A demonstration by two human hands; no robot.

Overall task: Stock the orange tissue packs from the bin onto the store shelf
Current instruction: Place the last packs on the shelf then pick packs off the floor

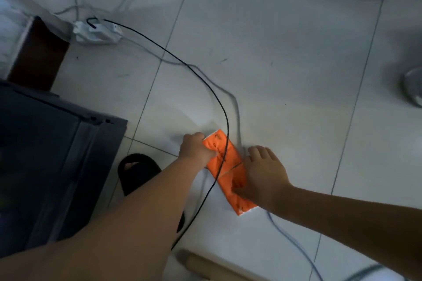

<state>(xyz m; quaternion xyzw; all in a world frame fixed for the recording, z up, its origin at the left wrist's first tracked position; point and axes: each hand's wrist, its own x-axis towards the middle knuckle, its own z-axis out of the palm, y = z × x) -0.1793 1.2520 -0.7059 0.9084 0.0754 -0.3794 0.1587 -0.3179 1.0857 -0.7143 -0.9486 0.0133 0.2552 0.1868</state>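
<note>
Two orange tissue packs lie end to end low over the white floor tiles. My left hand (pixel 196 148) is shut on the far orange pack (pixel 219 153), gripping its left edge. My right hand (pixel 262 173) covers the near orange pack (pixel 237 196), thumb against its left side and fingers spread over its right side. A thin black cable (pixel 225 116) hangs across both packs in front of them. Neither the bin nor the store shelf can be told for certain in this view.
A dark grey cabinet or box (pixel 57 162) fills the left side, with a brown panel (pixel 36 55) behind it. A white power strip (pixel 98 32) and grey cords lie on the tiles at the back. A foot in a black slipper (pixel 137 171) stands below my left arm.
</note>
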